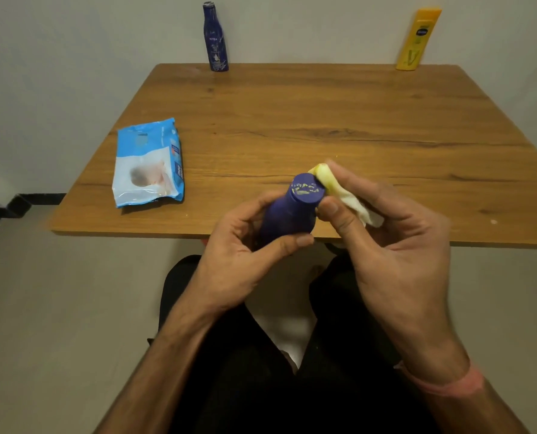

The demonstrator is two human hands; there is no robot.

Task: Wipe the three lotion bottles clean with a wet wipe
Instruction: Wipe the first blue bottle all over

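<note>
Purple lotion bottle (287,214) lay gripped in the left hand (245,245) over the near table (323,120) edge, its long axis tilted cap-end away, while the right hand (392,233) pinched the wet wipe (345,195) against the cap, with open tabletop beyond

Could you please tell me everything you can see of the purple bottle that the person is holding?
The purple bottle looks like smooth, opaque plastic with a round flat cap facing the camera; yellowish smears or markings show on the cap's top. It is tilted, cap end up and away, over the near edge of the table. The left hand grips its body, hiding the lower part. The right hand presses a yellow-stained wet wipe against the cap's side.
</note>
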